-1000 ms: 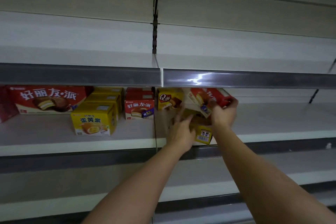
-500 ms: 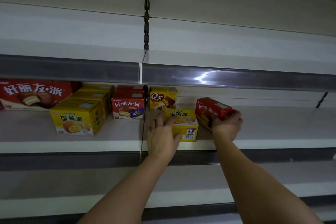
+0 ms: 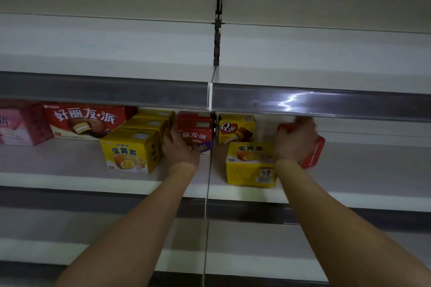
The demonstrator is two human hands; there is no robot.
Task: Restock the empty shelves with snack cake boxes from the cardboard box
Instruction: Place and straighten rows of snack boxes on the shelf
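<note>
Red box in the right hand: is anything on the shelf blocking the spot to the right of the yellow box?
Nothing visible does. The right hand grips the red box just right of the yellow box, and the shelf beyond it lies bare. The shelf surface directly behind the hand is hidden.

White shelf (image 3: 70,165) carrying pink box (image 3: 21,126), big red box (image 3: 84,121), yellow boxes (image 3: 130,149), small red boxes (image 3: 198,128), Q box (image 3: 235,128), yellow box lying flat (image 3: 250,165).
</note>
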